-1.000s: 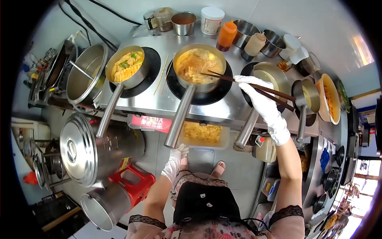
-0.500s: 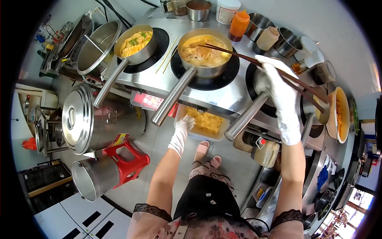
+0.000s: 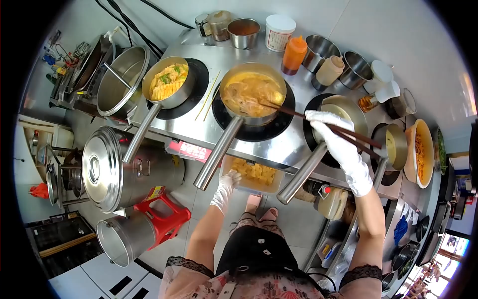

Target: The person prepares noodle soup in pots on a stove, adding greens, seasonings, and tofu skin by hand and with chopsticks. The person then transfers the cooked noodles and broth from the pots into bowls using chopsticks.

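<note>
My right hand (image 3: 336,142), in a white glove, is closed around long brown chopsticks (image 3: 361,141). Their tips dip into the orange-yellow soup (image 3: 251,94) at the right side of the middle saucepan (image 3: 261,120). Strands, perhaps noodles, show in the soup, partly under its surface. My hand passes over another saucepan (image 3: 356,112) on the right. Lower down, my gloved left hand (image 3: 226,185) is by the left edge of a plastic container (image 3: 271,188) of yellow pieces (image 3: 254,172). Its fingers look loosely bent and apart, with nothing visible in them; contact with the rim is unclear.
A saucepan (image 3: 184,92) of yellow food with green leaves stands on the left burner. Squeeze bottles (image 3: 295,52), tubs and metal pots line the back wall. A lidded stockpot (image 3: 107,169) and red stool (image 3: 162,219) stand at left. Saucepan handles (image 3: 216,157) stick out past the counter edge.
The view has tilted, so the stove sits lower in it. The chopsticks' tips have moved from the pan's middle towards its right side. My left hand stays by the container.
</note>
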The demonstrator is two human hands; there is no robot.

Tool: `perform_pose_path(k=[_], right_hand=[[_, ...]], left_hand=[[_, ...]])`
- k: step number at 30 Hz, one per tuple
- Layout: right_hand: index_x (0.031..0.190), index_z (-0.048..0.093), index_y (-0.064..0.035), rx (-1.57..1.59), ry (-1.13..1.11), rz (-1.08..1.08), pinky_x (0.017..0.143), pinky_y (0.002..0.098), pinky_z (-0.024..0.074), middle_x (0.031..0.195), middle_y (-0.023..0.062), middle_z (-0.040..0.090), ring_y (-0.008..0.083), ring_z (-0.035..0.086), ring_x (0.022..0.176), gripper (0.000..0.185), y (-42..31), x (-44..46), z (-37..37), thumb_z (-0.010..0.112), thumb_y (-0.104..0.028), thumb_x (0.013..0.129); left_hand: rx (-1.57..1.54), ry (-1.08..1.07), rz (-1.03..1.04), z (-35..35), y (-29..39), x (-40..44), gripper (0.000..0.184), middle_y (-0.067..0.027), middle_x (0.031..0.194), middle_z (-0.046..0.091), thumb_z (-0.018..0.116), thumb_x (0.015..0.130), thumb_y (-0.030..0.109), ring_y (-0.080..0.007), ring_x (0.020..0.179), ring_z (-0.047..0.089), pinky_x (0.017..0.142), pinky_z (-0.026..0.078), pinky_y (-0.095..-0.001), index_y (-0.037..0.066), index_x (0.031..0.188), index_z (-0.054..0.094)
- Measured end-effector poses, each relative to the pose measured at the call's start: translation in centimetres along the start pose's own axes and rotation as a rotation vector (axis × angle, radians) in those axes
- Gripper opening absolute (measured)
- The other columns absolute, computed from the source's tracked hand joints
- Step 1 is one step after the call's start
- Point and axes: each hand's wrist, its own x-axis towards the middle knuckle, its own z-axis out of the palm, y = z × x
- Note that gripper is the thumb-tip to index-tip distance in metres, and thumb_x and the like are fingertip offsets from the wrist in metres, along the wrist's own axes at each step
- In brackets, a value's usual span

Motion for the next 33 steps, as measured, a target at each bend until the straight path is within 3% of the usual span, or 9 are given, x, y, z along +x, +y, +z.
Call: perform_pose_path(k=[7,10,15,17,19,25,27,29,33], right_hand=[[0.093,0.069,0.0016,-0.016,-0.108,0.108,0.082,0.0284,0.05,0.096,0.0109,0.069,0.0185,0.065,0.088,0.012,-2.3,1.5,-1.6,0.066,-0.005,0.083],[0.096,0.069,0.0014,-0.028,0.029,0.029,0.083,0.0283,0.0501,0.095,0.0103,0.07,0.0172,0.066,0.088,0.014,-4.0,1.8,-3.2,0.065,-0.005,0.084],[0.097,0.068,0.0035,0.207,0.2,0.081,0.087,0.0301,0.0491,0.098,0.012,0.07,0.0187,0.065,0.093,0.014,-2.1,-0.1,-4.4,0.062,-0.002,0.085],[0.097,0.067,0.0046,0.194,0.11,0.172,0.089,0.0308,0.0491,0.101,0.0137,0.068,0.0204,0.064,0.095,0.013,-0.4,-0.8,-4.6,0.06,-0.001,0.087],[0.095,0.066,0.0059,0.274,0.198,0.176,0.09,0.0317,0.0491,0.101,0.0152,0.068,0.0218,0.064,0.096,0.012,0.1,-1.7,-4.9,0.059,-0.001,0.088],[0.098,0.063,0.0057,0.494,0.323,0.217,0.085,0.039,0.0562,0.104,0.019,0.064,0.0276,0.063,0.099,0.017,3.7,-3.6,-4.2,0.054,-0.008,0.094],[0.098,0.062,0.0046,0.489,0.468,0.248,0.083,0.0404,0.0565,0.102,0.0178,0.064,0.0278,0.064,0.098,0.017,1.8,-3.1,-3.9,0.054,-0.01,0.094],[0.099,0.061,0.0043,0.544,0.49,0.184,0.084,0.0405,0.0561,0.101,0.0175,0.064,0.0282,0.063,0.098,0.018,3.2,-3.2,-4.1,0.054,-0.012,0.095],[0.101,0.061,0.0037,0.424,0.477,0.124,0.088,0.043,0.0536,0.106,0.0188,0.062,0.0293,0.061,0.103,0.024,3.2,-4.7,-4.1,0.054,-0.019,0.095]], left_hand=[[-0.031,0.011,-0.08,2.6,1.6,1.3,0.031,-0.0058,0.107,0.067,0.049,0.097,0.031,-0.0187,0.092,0.065,0.077,0.049,-0.0307,0.008,0.116,0.058],[-0.093,0.018,-0.06,3.3,1.6,2.4,0.025,-0.0096,0.091,0.07,0.056,0.094,0.026,-0.0209,0.068,0.068,0.058,0.054,-0.0286,0.006,0.107,0.06],[-0.095,-0.06,-0.008,3.0,2.3,2.9,0.022,-0.0093,0.091,0.071,0.056,0.094,0.024,-0.0211,0.068,0.068,0.059,0.055,-0.0281,0.006,0.105,0.062],[-0.094,-0.098,-0.003,2.5,1.6,3.0,0.021,-0.0092,0.091,0.071,0.056,0.094,0.023,-0.0212,0.068,0.068,0.06,0.055,-0.0279,0.006,0.104,0.062],[0.035,-0.072,0.01,1.6,0.4,2.5,0.029,-0.0056,0.1,0.069,0.053,0.095,0.031,-0.0194,0.085,0.067,0.074,0.051,-0.0311,0.008,0.112,0.058],[0.039,0.0,0.049,-0.5,-0.4,-0.1,0.027,-0.0089,0.094,0.069,0.054,0.094,0.028,-0.0215,0.082,0.068,0.071,0.053,-0.0359,0.007,0.112,0.058],[0.859,-0.24,0.859,-8.0,-7.8,14.6,0.034,-0.0095,0.091,0.07,0.06,0.09,0.029,-0.0224,0.082,0.068,0.072,0.053,-0.0366,0.007,0.116,0.057],[0.83,0.124,0.204,-1.8,-2.5,6.6,0.046,-0.0103,0.096,0.068,0.068,0.082,0.031,-0.025,0.088,0.067,0.077,0.053,-0.037,0.008,0.12,0.055],[1.429,0.139,0.522,1.5,-3.8,11.7,0.055,-0.0121,0.105,0.065,0.073,0.075,0.034,-0.0268,0.098,0.064,0.083,0.052,-0.0365,0.009,0.121,0.055]])
